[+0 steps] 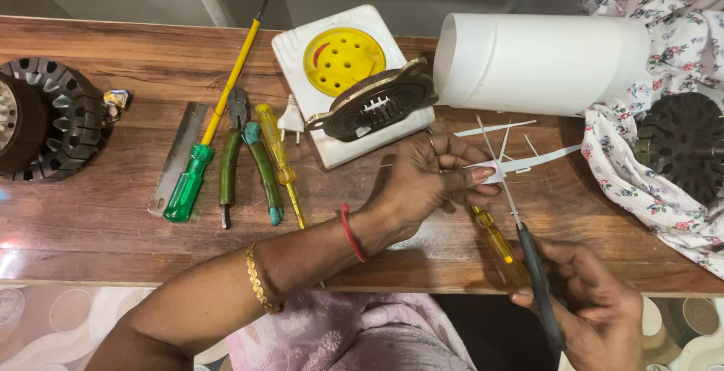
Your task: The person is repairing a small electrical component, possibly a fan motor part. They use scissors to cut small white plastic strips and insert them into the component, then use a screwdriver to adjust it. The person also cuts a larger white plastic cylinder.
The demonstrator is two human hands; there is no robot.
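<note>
- A small white paper strip is pinched flat just above the counter, between the open scissor blades.
- Black-handled scissors are held upright-slanted, their thin blades spread around the strip.

A glossy wooden table stands over patterned floor.

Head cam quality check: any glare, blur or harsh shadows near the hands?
Head view: sharp overall, no motion blur on the left hand or right hand; soft shadow under the left hand; mild sheen on the glossy brown wooden table; the large white paper roll is bright, near overexposed.
</note>
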